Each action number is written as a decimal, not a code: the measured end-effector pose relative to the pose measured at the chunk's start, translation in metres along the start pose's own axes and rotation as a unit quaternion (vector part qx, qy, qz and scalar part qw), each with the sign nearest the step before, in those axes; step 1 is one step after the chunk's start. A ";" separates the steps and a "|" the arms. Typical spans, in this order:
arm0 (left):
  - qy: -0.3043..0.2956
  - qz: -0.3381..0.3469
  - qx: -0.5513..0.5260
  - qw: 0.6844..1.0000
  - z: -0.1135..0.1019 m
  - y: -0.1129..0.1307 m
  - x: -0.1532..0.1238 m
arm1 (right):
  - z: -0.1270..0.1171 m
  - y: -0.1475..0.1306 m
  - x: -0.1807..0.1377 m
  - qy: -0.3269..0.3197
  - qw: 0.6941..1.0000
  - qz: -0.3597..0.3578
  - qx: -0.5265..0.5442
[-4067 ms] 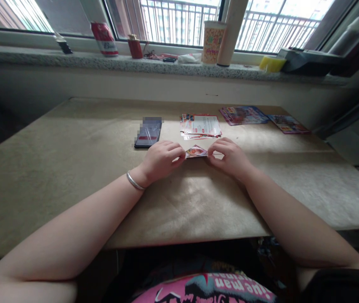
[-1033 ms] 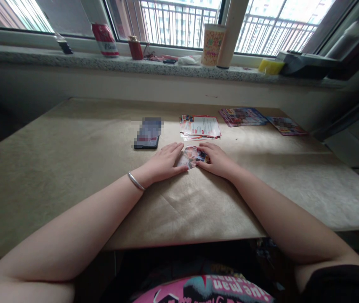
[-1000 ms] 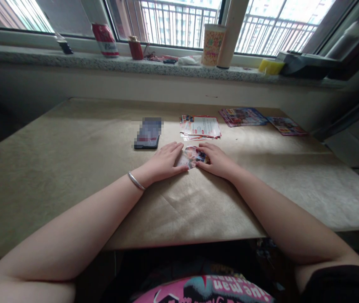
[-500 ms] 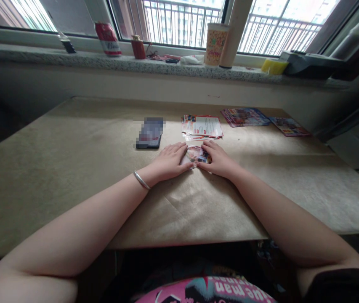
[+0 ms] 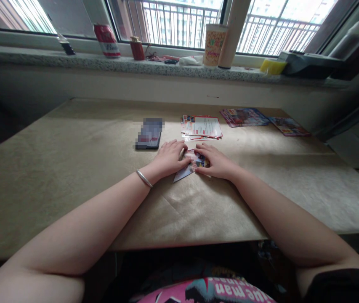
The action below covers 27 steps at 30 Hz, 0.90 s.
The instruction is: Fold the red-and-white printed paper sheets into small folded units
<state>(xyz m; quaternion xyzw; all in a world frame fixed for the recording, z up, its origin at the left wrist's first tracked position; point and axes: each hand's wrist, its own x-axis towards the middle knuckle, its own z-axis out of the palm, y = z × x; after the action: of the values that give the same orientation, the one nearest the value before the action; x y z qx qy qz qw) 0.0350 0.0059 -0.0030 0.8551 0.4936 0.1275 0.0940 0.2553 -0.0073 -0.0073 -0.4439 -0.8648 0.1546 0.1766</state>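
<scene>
A colourful printed sheet of paper [image 5: 184, 172] lies on the table between my hands, with a pale corner jutting toward me. My left hand [image 5: 170, 158] presses its left side, thumb on the sheet and fingers bent over its far edge. On the opposite side my right hand [image 5: 217, 162] has its fingers curled round the sheet, thumb at the near edge. Both hands partly hide the paper, so I cannot tell exactly how it is folded. Just beyond my fingers is a stack of printed cards [image 5: 202, 127].
A dark phone [image 5: 149, 134], blurred, lies left of the stack. More colourful cards [image 5: 245, 117] are fanned at the back right, beside another small pile [image 5: 289, 126]. The windowsill [image 5: 154, 66] behind the table [image 5: 72, 168] carries a red can [image 5: 106, 41] and a paper cup [image 5: 214, 44].
The sheet has turned between my hands, and its pale corner now shows at the near left. My left thumb has shifted up and away from the near edge.
</scene>
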 end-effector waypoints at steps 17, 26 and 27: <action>0.031 -0.018 -0.020 0.999 -0.001 0.000 0.002 | 0.002 0.000 -0.001 0.013 0.999 -0.034 0.019; 0.064 0.005 -0.104 0.993 0.000 -0.008 0.008 | 0.005 0.000 0.001 0.047 0.997 -0.039 0.041; 0.072 0.000 -0.120 0.990 0.000 -0.007 0.008 | 0.005 0.000 0.001 0.057 0.996 -0.036 0.052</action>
<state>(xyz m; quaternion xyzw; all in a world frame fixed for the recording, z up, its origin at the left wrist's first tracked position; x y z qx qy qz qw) 0.0329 0.0160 -0.0042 0.8263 0.4802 0.2471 0.1596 0.2522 -0.0068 -0.0120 -0.4108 -0.8597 0.1673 0.2534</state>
